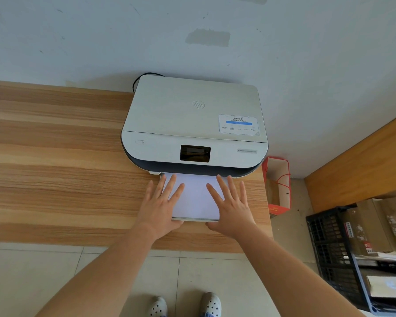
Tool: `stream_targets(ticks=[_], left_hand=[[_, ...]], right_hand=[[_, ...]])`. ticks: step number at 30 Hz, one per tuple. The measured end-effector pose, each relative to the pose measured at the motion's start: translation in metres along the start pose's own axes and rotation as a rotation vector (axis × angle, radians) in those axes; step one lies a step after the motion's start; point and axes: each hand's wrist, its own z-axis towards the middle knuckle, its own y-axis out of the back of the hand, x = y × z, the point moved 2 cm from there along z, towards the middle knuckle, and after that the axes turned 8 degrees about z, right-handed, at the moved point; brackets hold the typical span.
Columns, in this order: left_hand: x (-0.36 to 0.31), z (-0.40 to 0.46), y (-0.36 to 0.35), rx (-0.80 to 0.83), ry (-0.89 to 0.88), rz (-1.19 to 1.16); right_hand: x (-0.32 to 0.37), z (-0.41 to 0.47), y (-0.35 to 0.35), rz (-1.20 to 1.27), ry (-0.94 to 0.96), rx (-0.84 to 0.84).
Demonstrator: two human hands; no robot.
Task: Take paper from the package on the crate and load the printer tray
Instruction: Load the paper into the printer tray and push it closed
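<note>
A white printer (192,120) with a dark base sits on a wooden table (55,168) against the wall. A stack of white paper (194,197) lies in the pulled-out tray (192,219) at the printer's front, its far end under the printer. My left hand (160,204) rests flat on the stack's left side, fingers spread. My right hand (232,207) rests flat on its right side, fingers spread. Both thumbs sit at the tray's near edge. A black crate (329,248) at lower right holds brown-wrapped packages (370,227).
A red and white paper bag (278,186) stands on the floor between the table and the crate. A wooden panel (364,161) runs along the right wall. Tiled floor lies below, with my two shoes (185,305) near the bottom edge.
</note>
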Motion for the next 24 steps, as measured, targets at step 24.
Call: stream_targets(ticks=[24], left_hand=[[0.015, 0.045, 0.009, -0.116, 0.025, 0.041]], right_hand=[[-0.011, 0.042, 0.022, -0.079, -0.01, -0.074]])
